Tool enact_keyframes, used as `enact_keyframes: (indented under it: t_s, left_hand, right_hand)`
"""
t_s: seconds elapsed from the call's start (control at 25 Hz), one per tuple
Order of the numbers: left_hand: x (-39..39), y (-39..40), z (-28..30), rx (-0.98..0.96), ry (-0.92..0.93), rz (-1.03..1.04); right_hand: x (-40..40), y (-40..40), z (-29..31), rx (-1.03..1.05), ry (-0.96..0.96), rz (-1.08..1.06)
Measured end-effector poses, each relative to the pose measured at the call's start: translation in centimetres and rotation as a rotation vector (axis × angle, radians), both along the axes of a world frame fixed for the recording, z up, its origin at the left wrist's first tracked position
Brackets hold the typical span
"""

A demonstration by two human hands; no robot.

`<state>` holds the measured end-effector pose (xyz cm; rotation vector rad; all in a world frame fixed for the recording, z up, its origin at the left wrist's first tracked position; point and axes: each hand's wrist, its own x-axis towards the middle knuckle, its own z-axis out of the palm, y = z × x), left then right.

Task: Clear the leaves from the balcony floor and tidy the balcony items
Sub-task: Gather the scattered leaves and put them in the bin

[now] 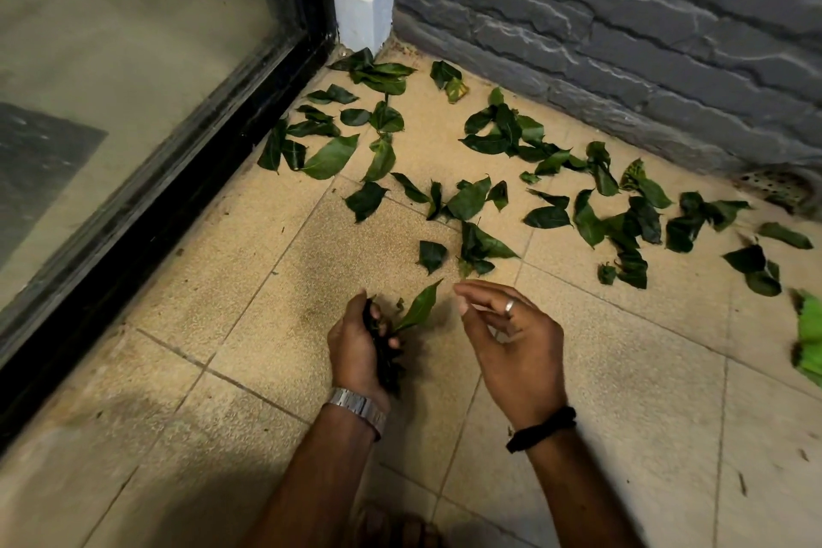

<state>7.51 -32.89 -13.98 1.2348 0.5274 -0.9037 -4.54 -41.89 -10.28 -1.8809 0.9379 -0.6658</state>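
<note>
1. The left hand [356, 352] grips a bunch of leaves [391, 343].
2. The right hand [511, 338] holds nothing, fingers loosely apart.
3. The nearest leaf cluster [478, 249] lies at 12 o'clock from the right fingertips, long axis toward 10 o'clock; the right hand is nearer.

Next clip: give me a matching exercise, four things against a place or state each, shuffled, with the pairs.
Things:
1. left hand
2. right hand
3. drain grate
4. yellowed leaf

Places or states:
A. at the foot of the grey wall, far right
B. gripping a bunch of leaves
C. holding nothing, ring on a finger
D. on the floor near the corner

Pairs: 1-B, 2-C, 3-A, 4-D
</note>
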Motion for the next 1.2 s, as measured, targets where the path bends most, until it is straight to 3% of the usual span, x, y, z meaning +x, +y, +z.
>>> enact_keyframes:
  t_s: [0.12, 0.24, 0.4, 0.48, 0.6, 0.76, 0.84, 0.92, 1.04, 1.2]
  left_hand:
    - [0.2, 0.2, 0.0, 0.001, 0.020, -0.023]
    - [-0.1, -0.5, 0.1, 0.006, -0.043, -0.065]
    - [-0.5, -1.0, -0.7, -0.082, -0.097, -0.080]
    - [-0.3, -0.5, -0.5, -0.114, -0.105, -0.044]
    - [0.4, -0.2, 0.3, 0.122, -0.244, 0.040]
    - [1.1, 0.0, 0.3, 0.236, -0.218, 0.097]
    - [0.8, 0.3, 0.5, 0.246, -0.183, 0.064]
    - [0.4, 0.4, 0.7, 0.240, -0.168, 0.052]
    - [0.6, 0.2, 1.1, 0.173, -0.137, 0.043]
    - [1.8, 0.3, 1.1, -0.196, 0.128, 0.096]
  right_hand:
    - [-0.2, -1.8, -0.8, 0.163, 0.110, -0.020]
    - [1.3, -0.5, -0.1, 0.278, 0.097, 0.161]
    - [2.9, 4.4, -0.6, -0.067, 0.185, 0.290]
    - [3.3, 4.4, -0.3, -0.086, 0.227, 0.400]
    - [3.7, 2.6, 0.7, -0.001, 0.297, 0.587]
    - [5.7, -2.5, -0.9, -0.309, 0.364, 0.305]
    - [7.0, -4.8, -3.2, -0.501, 0.535, 0.326]
    - [7.6, -5.7, -6.0, -0.563, 0.659, 0.413]
    - [7.5, -5.7, -8.1, -0.570, 0.616, 0.454]
    - [7.3, -5.6, -5.8, -0.545, 0.532, 0.406]
